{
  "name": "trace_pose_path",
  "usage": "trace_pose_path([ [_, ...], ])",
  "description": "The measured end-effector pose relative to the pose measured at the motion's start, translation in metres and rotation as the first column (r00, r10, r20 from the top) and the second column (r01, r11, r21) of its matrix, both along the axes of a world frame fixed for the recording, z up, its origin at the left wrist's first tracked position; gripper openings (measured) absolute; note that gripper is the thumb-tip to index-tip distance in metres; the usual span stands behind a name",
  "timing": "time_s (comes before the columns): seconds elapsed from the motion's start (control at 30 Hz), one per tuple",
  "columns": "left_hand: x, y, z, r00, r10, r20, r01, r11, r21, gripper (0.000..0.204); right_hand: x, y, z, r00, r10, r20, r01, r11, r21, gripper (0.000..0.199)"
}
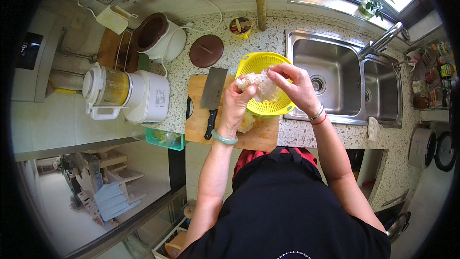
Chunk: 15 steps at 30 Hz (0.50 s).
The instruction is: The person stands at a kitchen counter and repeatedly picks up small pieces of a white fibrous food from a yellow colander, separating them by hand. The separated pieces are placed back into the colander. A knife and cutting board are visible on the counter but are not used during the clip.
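Over a yellow colander [274,111], my left hand [235,100] is closed around a frilly, whitish clump of snow fungus [265,89]. My right hand [301,88] pinches the clump's right side between thumb and fingers. The colander straddles the right part of a wooden cutting board [261,139] and the counter. Left of my left hand, a cleaver [213,88] lies on the board with its black handle toward me. A yellowish frilly piece [246,123] lies on the board, partly hidden beside my left wrist.
To the right is a double steel sink [330,67] with a faucet [383,39]. A brown lid [206,51], a white pot [165,41] and a small yellow bowl [241,28] stand behind the board. A blender [106,91] and a white appliance [151,97] are at the left.
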<state>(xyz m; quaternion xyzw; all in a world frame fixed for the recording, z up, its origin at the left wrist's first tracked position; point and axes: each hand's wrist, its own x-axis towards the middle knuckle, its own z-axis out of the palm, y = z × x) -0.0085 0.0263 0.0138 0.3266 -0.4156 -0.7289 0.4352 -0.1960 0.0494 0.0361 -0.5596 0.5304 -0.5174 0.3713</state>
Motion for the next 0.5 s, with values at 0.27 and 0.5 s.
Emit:
trace_pose_path([
  [0.27, 0.000, 0.000, 0.004, 0.997, 0.026, 0.073, -0.024, 0.999, -0.022, 0.036, 0.000, -0.001, 0.004, 0.932, -0.074, -0.356, -0.010, 0.974, -0.228, 0.010],
  [0.5, 0.001, 0.000, 0.004, 0.995, 0.032, 0.095, -0.031, 0.999, -0.012, 0.035, 0.006, -0.001, -0.005, 0.923, -0.145, -0.356, 0.045, 0.961, -0.273, 0.010],
])
